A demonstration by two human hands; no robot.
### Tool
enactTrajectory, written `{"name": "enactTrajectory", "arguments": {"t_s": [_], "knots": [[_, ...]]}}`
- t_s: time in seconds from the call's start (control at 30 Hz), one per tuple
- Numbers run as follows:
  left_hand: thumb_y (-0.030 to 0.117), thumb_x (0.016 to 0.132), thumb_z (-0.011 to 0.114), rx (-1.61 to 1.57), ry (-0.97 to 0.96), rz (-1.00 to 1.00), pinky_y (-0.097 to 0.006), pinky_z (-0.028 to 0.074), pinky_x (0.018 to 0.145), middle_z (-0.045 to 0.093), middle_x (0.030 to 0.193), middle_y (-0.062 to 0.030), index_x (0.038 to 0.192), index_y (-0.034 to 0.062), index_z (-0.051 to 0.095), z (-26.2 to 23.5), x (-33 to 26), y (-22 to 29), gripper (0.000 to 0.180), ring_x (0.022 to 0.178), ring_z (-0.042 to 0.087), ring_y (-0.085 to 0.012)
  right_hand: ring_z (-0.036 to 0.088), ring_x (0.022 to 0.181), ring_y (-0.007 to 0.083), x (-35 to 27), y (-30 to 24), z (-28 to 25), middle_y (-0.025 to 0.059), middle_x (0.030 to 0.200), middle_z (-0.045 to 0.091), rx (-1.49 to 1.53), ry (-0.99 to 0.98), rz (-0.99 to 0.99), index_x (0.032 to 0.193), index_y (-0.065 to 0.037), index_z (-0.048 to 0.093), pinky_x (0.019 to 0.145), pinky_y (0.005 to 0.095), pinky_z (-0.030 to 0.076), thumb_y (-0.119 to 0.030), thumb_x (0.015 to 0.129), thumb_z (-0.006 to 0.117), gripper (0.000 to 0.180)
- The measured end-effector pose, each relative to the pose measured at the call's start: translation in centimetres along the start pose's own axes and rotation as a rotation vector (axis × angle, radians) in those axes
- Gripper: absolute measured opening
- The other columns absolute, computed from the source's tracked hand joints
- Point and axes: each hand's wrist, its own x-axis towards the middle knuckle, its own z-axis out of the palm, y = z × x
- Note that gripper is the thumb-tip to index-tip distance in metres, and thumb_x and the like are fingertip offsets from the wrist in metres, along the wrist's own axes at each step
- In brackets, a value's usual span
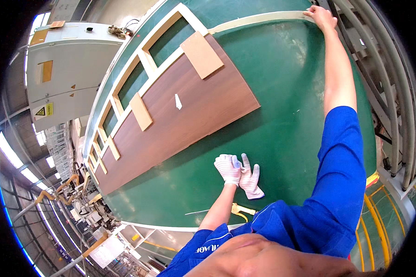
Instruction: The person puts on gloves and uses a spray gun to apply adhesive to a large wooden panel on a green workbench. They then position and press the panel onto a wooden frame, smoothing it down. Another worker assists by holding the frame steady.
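Lettered shirt point(305, 226), hand point(322, 18) on strip point(259, 19), warning label point(44, 111)

On the pale grey metal cabinet point(64, 60): low at the left, a yellow warning label point(44, 111) with a black triangle and a line of print too small to read; above and to the right of that label, two small orange triangular warning stickers point(73, 87). Far below and right of the cabinet: white capital lettering point(207, 248) on a blue work shirt point(337, 157).
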Motion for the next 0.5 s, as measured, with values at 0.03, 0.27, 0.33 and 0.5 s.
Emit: {"name": "enactTrajectory", "arguments": {"t_s": [0.03, 0.27, 0.33, 0.5], "knots": [[0.024, 0.076, 0.050, 0.003, -0.011, 0.000, -0.042, 0.032, 0.067, 0.050, 0.075, -0.0100, 0.066, 0.0102, 0.054, 0.1, -0.2, -0.1, 0.018, 0.074, 0.045, -0.0290, 0.059, 0.093, 0.0209, 0.3, 0.9, 0.0, 0.0019, 0.094, 0.064, 0.025, -0.011, -0.003, 0.098, -0.023, 0.062, 0.076, 0.0416, 0.040, -0.056, 0.074, 0.057, 0.041], [0.024, 0.078, 0.046, 0.024, 0.016, 0.005, -0.042, 0.031, 0.064, 0.048, 0.076, -0.0114, 0.066, 0.0106, 0.051, -0.1, -0.1, 0.3, 0.018, 0.074, 0.043, -0.0301, 0.060, 0.091, 0.0250, 1.7, 8.2, -3.4, 0.0095, 0.097, 0.064, 0.114, 0.121, 0.259, 0.101, -0.014, 0.062, 0.077, 0.0379, 0.046, -0.055, 0.077, 0.055, 0.047], [0.023, 0.077, 0.046, 0.053, -0.038, -0.005, -0.042, 0.032, 0.065, 0.048, 0.076, -0.0110, 0.067, 0.0109, 0.051, -0.8, -0.3, 0.6, 0.017, 0.075, 0.043, -0.0299, 0.060, 0.090, 0.0280, 0.0, 6.1, -5.4, 0.0105, 0.097, 0.064, 0.034, 0.173, 0.104, 0.099, -0.012, 0.061, 0.077, 0.0391, 0.046, -0.045, 0.082, 0.052, 0.039], [0.024, 0.078, 0.047, 0.044, -0.047, -0.017, -0.042, 0.032, 0.066, 0.050, 0.078, -0.0116, 0.069, 0.0090, 0.054, -1.4, 0.3, 1.2, 0.019, 0.076, 0.045, -0.0298, 0.052, 0.102, 0.0297, -6.8, -3.0, -0.9, 0.0142, 0.105, 0.058, 0.488, 0.143, -0.305, 0.109, -0.007, 0.055, 0.087, 0.0376, 0.042, -0.025, 0.082, 0.054, 0.032]]}}
